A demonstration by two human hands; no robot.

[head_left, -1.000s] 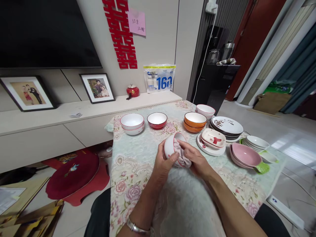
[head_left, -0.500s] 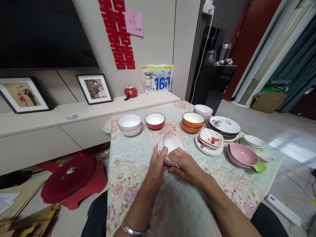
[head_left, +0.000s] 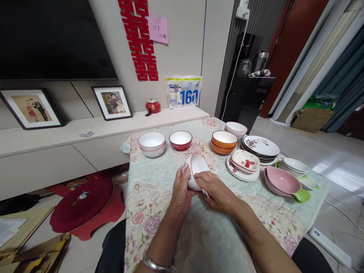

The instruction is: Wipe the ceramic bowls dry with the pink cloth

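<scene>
A white bowl point(head_left: 200, 165) with a red rim and a printed pattern outside is tilted on its side above the table, its inside facing right. My left hand point(head_left: 182, 190) grips it from the left, thumb on the outer wall. My right hand point(head_left: 216, 190) is closed at the bowl's right side, fingers at the rim and inside. A small bit of white material point(head_left: 206, 193), perhaps cloth or tissue, pokes out under the right hand. Beyond the hands stand a red bowl point(head_left: 181, 145), two stacked white bowls point(head_left: 152, 153) and two stacked orange bowls point(head_left: 223, 150).
On the right of the flowered tablecloth point(head_left: 153, 204) are small plates point(head_left: 241, 177) under square dishes, dark-edged plates point(head_left: 264, 144), pink bowls point(head_left: 284, 181), small white bowls point(head_left: 297, 165) and another white bowl point(head_left: 236, 131). A red stool point(head_left: 85, 201) stands left of the table.
The bowl has been turned in my hands: it tips further onto its side, and more of its printed outer wall shows. The view has shifted slightly.
</scene>
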